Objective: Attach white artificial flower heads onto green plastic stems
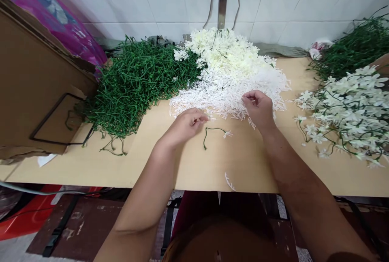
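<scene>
— Where does the single green stem point(212, 132) lie?

— On the bare tabletop point(197, 164), just in front of the heap of white feathery sprigs point(225, 91). It runs roughly sideways, one end hooking toward the person and the other carrying a small white flower point(227, 134) on its right end.

— And the hands?

— The left hand point(185, 125) sits just left of the stem, fingers point(199, 119) pinched together – whether something thin is caught between them cannot be told. The right hand point(258, 108) rests at the near edge of the sprig heap, up and to the right of the stem, fingers curled in on what looks like a white piece.

— So which hand is nearer the stem?

— The left one; the stem's bare end lies just beside it, while the flowered end points toward the right wrist.

— Anything else around the heap?

— A mound of green stems point(133, 83) to its left, cream blossoms point(225, 51) behind it, finished flowered stems point(346, 108) well to its right, and one stray white sprig point(229, 181) nearer the tabletop's front edge.
</scene>
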The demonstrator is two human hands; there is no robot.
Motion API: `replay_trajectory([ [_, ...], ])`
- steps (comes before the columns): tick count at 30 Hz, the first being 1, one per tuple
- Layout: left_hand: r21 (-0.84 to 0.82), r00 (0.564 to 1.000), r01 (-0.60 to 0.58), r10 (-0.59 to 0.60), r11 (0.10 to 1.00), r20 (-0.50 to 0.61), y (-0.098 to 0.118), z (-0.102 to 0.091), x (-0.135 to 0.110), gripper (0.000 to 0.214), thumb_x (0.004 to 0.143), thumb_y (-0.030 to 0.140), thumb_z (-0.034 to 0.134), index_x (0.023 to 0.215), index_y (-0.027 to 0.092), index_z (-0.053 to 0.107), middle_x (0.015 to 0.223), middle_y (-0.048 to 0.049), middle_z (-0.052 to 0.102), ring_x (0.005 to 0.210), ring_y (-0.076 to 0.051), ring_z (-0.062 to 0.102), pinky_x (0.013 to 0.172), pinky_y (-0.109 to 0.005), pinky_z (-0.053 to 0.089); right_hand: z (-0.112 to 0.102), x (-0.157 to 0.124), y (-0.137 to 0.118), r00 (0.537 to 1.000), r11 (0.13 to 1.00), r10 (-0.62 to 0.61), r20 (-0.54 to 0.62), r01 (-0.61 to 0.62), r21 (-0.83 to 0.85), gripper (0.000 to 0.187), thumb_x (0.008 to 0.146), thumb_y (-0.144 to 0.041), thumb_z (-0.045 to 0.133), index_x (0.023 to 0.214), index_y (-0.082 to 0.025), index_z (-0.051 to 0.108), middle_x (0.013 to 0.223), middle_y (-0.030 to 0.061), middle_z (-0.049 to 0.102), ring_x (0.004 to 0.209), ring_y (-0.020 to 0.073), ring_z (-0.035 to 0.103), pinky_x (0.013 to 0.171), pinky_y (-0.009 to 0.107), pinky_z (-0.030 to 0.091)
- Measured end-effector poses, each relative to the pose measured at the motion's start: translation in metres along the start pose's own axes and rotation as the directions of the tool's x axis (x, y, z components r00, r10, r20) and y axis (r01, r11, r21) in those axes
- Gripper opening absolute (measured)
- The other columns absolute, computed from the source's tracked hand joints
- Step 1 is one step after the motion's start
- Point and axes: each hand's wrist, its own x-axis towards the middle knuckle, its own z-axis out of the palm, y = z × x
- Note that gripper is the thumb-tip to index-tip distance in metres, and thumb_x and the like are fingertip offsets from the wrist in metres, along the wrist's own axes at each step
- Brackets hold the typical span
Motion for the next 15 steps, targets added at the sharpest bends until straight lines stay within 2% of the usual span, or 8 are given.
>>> replay_trajectory([
  [2, -0.030, 0.991, 0.083, -0.086, 0.996, -0.101, -0.003, 0.003, 0.005, 0.016, 0.079, 0.016, 0.054, 0.082, 0.019, 0.070, 0.087, -0.0046, 0.065, 0.079, -0.014, 0.058, 0.073, -0.029, 0.045, -0.001, -0.002, 0.003, 0.997, 0.994, 0.065, -0.030, -0.062, 0.091, 0.007, 0.076, -0.023, 0.060, 0.074, -0.019, 0.055, 0.064, -0.0029, 0.055, 0.056, 0.0097, 0.051, 0.054, 0.025, 0.043],
  [5, -0.086, 0.952, 0.185, -0.200, 0.979, -0.231, -0.009, -0.002, 0.017, 0.014, 0.078, 0.019, 0.056, 0.082, 0.017, 0.070, 0.085, -0.0050, 0.066, 0.075, -0.014, 0.058, 0.069, -0.027, 0.044, 0.001, -0.003, 0.007, 0.992, 0.975, 0.119, -0.034, -0.111, 0.190, 0.016, 0.077, -0.030, 0.063, 0.075, -0.019, 0.051, 0.064, -0.0036, 0.057, 0.056, 0.0091, 0.054, 0.055, 0.024, 0.044],
  [8, -0.077, 0.918, 0.265, -0.276, 0.961, -0.285, -0.012, -0.011, 0.030, 0.014, 0.076, 0.018, 0.056, 0.082, 0.016, 0.069, 0.082, -0.0042, 0.067, 0.069, -0.012, 0.055, 0.066, -0.026, 0.042, 0.003, -0.004, 0.008, 0.990, 0.958, 0.142, 0.011, -0.141, 0.250, 0.021, 0.079, -0.036, 0.061, 0.076, -0.020, 0.049, 0.068, -0.0027, 0.061, 0.054, 0.0080, 0.055, 0.051, 0.022, 0.043],
  [10, -0.029, 0.935, 0.279, -0.279, 0.960, -0.221, -0.010, -0.013, 0.038, 0.015, 0.076, 0.018, 0.057, 0.083, 0.017, 0.070, 0.082, -0.0043, 0.067, 0.069, -0.012, 0.054, 0.066, -0.026, 0.042, 0.003, -0.005, 0.005, 0.988, 0.955, 0.147, 0.046, -0.154, 0.255, 0.022, 0.081, -0.038, 0.059, 0.076, -0.020, 0.047, 0.064, -0.0035, 0.060, 0.048, 0.0070, 0.051, 0.046, 0.021, 0.040],
  [13, 0.080, 0.969, 0.247, -0.246, 0.966, -0.025, -0.003, -0.007, 0.042, 0.018, 0.073, 0.017, 0.059, 0.086, 0.018, 0.071, 0.087, -0.0047, 0.066, 0.073, -0.014, 0.056, 0.069, -0.028, 0.043, 0.002, -0.005, -0.001, 0.988, 0.960, 0.134, 0.082, -0.149, 0.235, 0.022, 0.082, -0.038, 0.058, 0.075, -0.021, 0.046, 0.056, -0.0051, 0.056, 0.042, 0.0066, 0.044, 0.041, 0.021, 0.033],
  [15, 0.170, 0.972, 0.207, -0.223, 0.963, 0.076, 0.003, 0.000, 0.040, 0.024, 0.072, 0.015, 0.059, 0.092, 0.020, 0.071, 0.087, -0.0047, 0.065, 0.075, -0.015, 0.057, 0.071, -0.029, 0.044, 0.002, -0.006, -0.004, 0.990, 0.968, 0.103, 0.096, -0.122, 0.222, 0.022, 0.082, -0.037, 0.058, 0.074, -0.021, 0.044, 0.052, -0.0058, 0.052, 0.041, 0.0069, 0.041, 0.041, 0.021, 0.031],
])
